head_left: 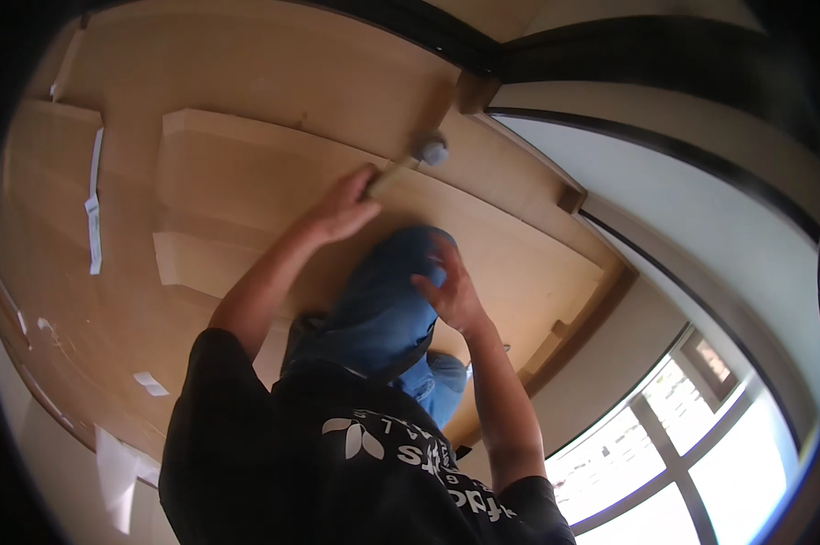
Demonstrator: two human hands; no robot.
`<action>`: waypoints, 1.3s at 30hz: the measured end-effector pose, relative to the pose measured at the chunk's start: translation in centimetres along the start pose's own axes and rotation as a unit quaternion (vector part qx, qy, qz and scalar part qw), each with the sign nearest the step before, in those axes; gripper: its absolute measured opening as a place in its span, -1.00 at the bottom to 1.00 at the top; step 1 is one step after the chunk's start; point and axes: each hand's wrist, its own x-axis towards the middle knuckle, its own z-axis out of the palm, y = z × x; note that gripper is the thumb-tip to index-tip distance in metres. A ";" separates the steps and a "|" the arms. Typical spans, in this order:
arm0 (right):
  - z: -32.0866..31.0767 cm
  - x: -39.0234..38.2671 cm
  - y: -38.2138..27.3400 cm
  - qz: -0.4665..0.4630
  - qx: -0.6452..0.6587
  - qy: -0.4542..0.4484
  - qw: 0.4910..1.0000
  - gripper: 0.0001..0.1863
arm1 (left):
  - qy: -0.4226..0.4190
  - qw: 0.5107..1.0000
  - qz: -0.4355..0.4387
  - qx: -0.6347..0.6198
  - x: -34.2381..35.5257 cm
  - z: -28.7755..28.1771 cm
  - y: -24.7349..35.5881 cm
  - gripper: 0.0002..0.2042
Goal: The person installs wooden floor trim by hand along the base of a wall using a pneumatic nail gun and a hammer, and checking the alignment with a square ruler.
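My left hand (342, 213) is closed around the pale handle of a hammer (393, 178). Its round grey head is blurred and hangs over the brown board-like floor covering, close to a wooden strip. My right hand (453, 289) holds nothing; its fingers are apart beside my bent knee (410, 259) in blue jeans. Under the hammer lies a large flat brown cardboard sheet (246, 200) with folded edges.
A wooden block (569, 198) sits against a dark-edged white panel (664, 173) at the right. A long wooden strip (591, 318) runs along the right side. White paper strips (94, 218) lie at the left. A bright window (673, 454) is at lower right.
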 end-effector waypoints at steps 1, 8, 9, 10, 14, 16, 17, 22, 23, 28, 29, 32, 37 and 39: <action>0.5 1.3 -1.1 0.028 0.057 -0.046 0.997 -0.33 | -0.042 0.996 0.018 -0.076 -0.1 2.0 1.2 -0.71; -2.1 1.4 1.7 0.036 0.161 0.094 0.982 -0.62 | -0.155 0.942 0.227 -0.196 3.9 8.1 5.6 -0.49; -3.6 2.2 0.5 0.042 0.069 0.118 0.990 -0.65 | -0.199 0.928 0.145 -0.279 5.5 8.4 4.4 -0.40; -5.0 3.3 -0.9 0.047 -0.022 0.137 0.989 -0.67 | -0.169 0.945 0.084 -0.266 7.6 9.6 1.8 -0.28; -7.5 6.5 2.9 -0.030 -0.225 0.154 0.962 -0.66 | 0.139 0.988 0.030 0.056 15.6 14.5 -2.1 -0.32; -7.8 8.4 3.3 0.051 -0.179 0.157 0.970 -0.58 | 0.204 0.974 0.077 -0.059 18.7 15.1 -1.7 -0.36; -7.5 9.2 3.8 0.042 -0.195 0.175 0.964 -0.54 | 0.206 0.974 0.073 -0.063 19.8 15.1 -2.1 -0.36; -6.9 11.2 4.3 0.070 -0.226 0.162 0.958 -0.53 | 0.267 0.955 0.067 -0.109 23.1 16.9 -5.9 -0.51; -6.6 11.5 4.4 0.070 -0.226 0.157 0.959 -0.52 | 0.269 0.955 0.061 -0.110 23.3 17.1 -6.8 -0.51; -6.2 12.6 6.2 0.096 -0.257 0.154 0.949 -0.53 | 0.315 0.932 0.170 -0.062 23.4 16.7 -7.2 -0.59; -6.2 12.6 6.4 0.085 -0.269 0.162 0.945 -0.54 | 0.312 0.932 0.170 -0.065 23.2 16.3 -6.5 -0.59; -5.8 12.7 6.7 0.082 -0.267 0.174 0.944 -0.55 | 0.315 0.931 0.183 -0.024 22.6 15.5 -5.7 -0.61; -4.8 12.3 7.0 0.062 -0.200 0.204 0.956 -0.55 | 0.325 0.929 0.177 -0.026 22.2 15.3 -6.0 -0.63; -4.8 12.8 7.3 0.088 -0.281 0.166 0.941 -0.56 | 0.310 0.934 0.171 -0.045 22.5 15.3 -6.1 -0.63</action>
